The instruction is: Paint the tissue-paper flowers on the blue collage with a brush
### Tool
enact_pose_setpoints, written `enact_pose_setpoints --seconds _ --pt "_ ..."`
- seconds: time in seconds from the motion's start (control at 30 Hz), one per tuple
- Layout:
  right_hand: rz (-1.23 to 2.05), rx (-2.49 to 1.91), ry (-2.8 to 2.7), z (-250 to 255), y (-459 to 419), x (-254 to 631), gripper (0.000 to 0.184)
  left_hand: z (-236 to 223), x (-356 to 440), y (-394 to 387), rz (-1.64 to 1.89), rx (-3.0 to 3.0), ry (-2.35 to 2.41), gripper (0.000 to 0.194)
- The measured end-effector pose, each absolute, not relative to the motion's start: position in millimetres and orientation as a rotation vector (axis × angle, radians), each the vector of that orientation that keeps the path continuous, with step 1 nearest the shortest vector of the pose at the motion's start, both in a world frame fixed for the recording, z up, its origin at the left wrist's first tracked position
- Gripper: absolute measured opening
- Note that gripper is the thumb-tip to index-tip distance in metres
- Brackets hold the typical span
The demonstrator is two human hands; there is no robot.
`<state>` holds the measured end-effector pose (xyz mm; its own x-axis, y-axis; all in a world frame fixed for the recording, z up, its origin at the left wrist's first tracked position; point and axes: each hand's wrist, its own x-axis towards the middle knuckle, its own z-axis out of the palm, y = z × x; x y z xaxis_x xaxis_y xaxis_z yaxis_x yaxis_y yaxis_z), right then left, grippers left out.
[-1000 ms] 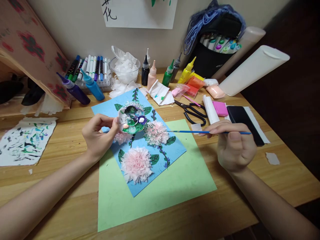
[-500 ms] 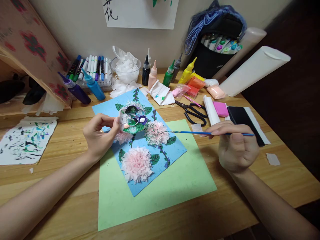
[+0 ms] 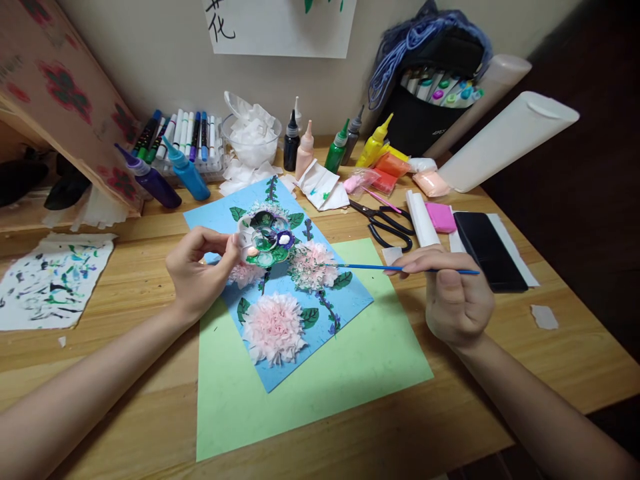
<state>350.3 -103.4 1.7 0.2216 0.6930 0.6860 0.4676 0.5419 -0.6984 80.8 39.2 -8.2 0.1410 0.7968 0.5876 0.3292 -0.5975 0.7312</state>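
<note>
Head camera: worn high, we look forward and down.
Table: near, below us.
Wall: farther, facing us.

A craft workspace against a wall: wooden table, paint palette (centre of the frame), squeeze bottles at upper centre, markers upper left.

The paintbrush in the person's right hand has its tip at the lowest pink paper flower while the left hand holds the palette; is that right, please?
Not quite: the head view shows the paintbrush tip at the green-flecked flower higher up and to the right. The right hand does hold the brush, and the left hand the palette.
</note>
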Motion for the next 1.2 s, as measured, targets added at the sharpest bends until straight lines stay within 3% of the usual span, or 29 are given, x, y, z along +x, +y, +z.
enact_pose_setpoints --seconds 0.43,0.77,1.2 --pt "0.153 -1.034 -1.275 8.7 -103.4 351.6 0.026 -7.5 81.4 39.2 1.455 1.995 1.087 0.013" --pt "0.243 -1.074 -1.915 4.9 -110.9 344.4 0.036 -9.9 81.7 40.1 1.497 2.033 1.025 0.013" --pt "0.201 -1.113 -1.93 7.3 -109.9 340.7 0.033 -9.0 81.3 38.7 1.475 2.04 1.056 0.012"
